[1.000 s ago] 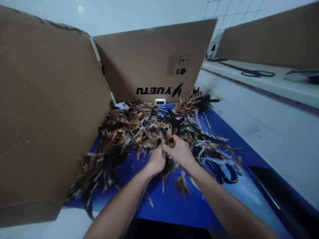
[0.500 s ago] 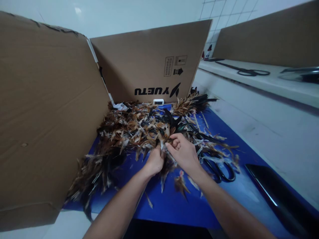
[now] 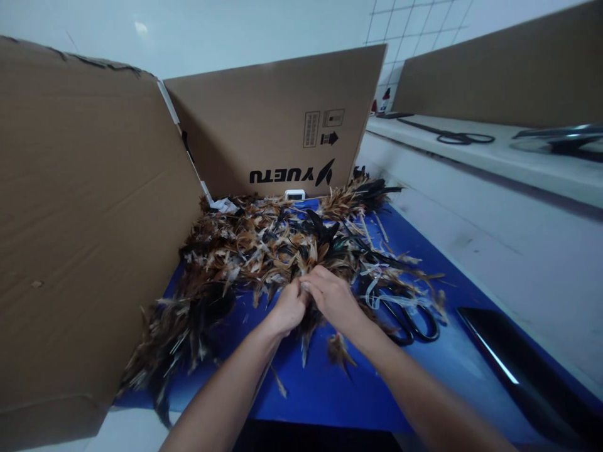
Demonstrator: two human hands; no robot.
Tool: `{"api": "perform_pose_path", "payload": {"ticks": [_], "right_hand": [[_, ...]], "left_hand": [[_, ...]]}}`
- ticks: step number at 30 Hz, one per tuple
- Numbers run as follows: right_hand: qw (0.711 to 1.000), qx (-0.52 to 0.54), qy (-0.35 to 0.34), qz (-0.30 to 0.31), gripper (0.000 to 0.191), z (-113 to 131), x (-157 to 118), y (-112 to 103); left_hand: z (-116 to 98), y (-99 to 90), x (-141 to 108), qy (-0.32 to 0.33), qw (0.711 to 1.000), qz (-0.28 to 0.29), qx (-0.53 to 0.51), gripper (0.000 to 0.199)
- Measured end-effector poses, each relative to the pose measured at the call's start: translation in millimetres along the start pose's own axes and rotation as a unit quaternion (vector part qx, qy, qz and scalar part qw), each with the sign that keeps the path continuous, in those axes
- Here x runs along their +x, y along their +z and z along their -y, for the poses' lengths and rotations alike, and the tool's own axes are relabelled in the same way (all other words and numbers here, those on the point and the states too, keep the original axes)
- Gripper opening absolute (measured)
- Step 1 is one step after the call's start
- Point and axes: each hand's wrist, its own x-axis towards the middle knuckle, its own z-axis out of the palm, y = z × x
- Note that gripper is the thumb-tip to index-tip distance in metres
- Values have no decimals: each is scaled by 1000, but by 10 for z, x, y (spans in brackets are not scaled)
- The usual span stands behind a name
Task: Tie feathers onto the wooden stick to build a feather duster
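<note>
Brown, black and white feathers are heaped over the blue table surface. At the near edge of the heap my left hand is closed on a bunch of feathers, whose tips stick out above and below the fist. My right hand is pressed against it, thumb and fingers pinched together at the top of the same bunch. The fingertips of both hands overlap, so the exact grip is partly hidden. A single brown feather lies just below my right hand.
Cardboard panels stand at the left and back. Black-handled scissors lie right of my hands, beside a black phone-like object. A small white device sits at the back. Another pair of scissors rests on the ledge.
My right hand has moved left and slightly down against my left hand, and its fingers have closed on the bunch. The whole view has shifted slightly.
</note>
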Motion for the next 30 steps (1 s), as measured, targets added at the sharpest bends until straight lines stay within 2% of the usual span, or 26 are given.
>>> {"api": "perform_pose_path", "payload": {"ticks": [5,9,20,22,27,30], "right_hand": [[1000,26,-3,-5,27,-11,-4,-5],[999,42,-9,-14,27,-13,-1,-8],[997,74,-5,7,27,-9,59,-53],[995,99,5,-10,26,-7,59,-101],[983,85,92,-133,17,-54,-62,-207],[986,67,99,-112,18,-106,-138,-199]], "left_hand": [[-105,20,-20,-81,987,19,-139,9],[-124,31,-16,-93,973,-6,-212,9],[-123,8,-3,-89,977,-22,-193,8],[-133,-18,1,-79,975,-22,-205,11],[-195,-89,-11,-73,969,-24,-235,18],[-219,-112,-13,-69,966,-24,-249,20]]}}
